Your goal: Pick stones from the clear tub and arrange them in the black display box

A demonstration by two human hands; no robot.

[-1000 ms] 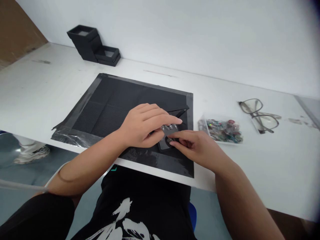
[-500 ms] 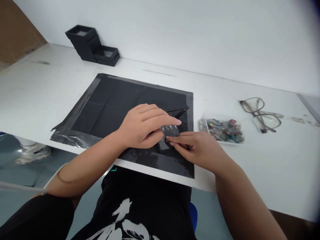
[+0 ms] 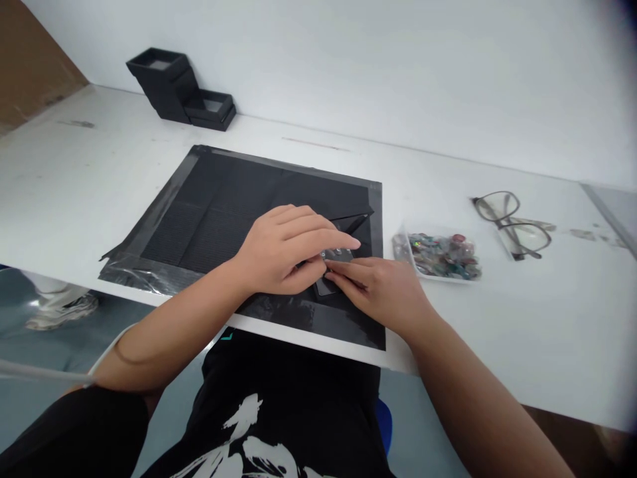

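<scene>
A small flat black box point(image 3: 326, 288) with a glossy face and a few small pale spots lies on the black ribbed mat point(image 3: 223, 189). Over its left side arches my left hand point(image 3: 286, 249), thumb bent at the box's edge and forefinger stretched across above it; the other fingertips are hidden. My right hand point(image 3: 385, 289) comes in from the right, thumb and fingers pinched together low over the box's face. Whatever the pinch holds is too small and covered to make out. A thin dark flap or stick point(image 3: 353, 218) lies just beyond the box.
Right of the mat stands a clear plastic tray point(image 3: 418, 272) heaped with small shiny coloured pieces point(image 3: 448, 255). Folded eyeglasses point(image 3: 512, 226) lie farther right. Stacked black boxes point(image 3: 169, 86) stand against the wall at back left. The white table's front edge point(image 3: 298, 338) runs close to my body.
My right hand has shifted slightly left and away from me across the box's face, its fingertips now nearer my left thumb. My left hand stays in place over the box.
</scene>
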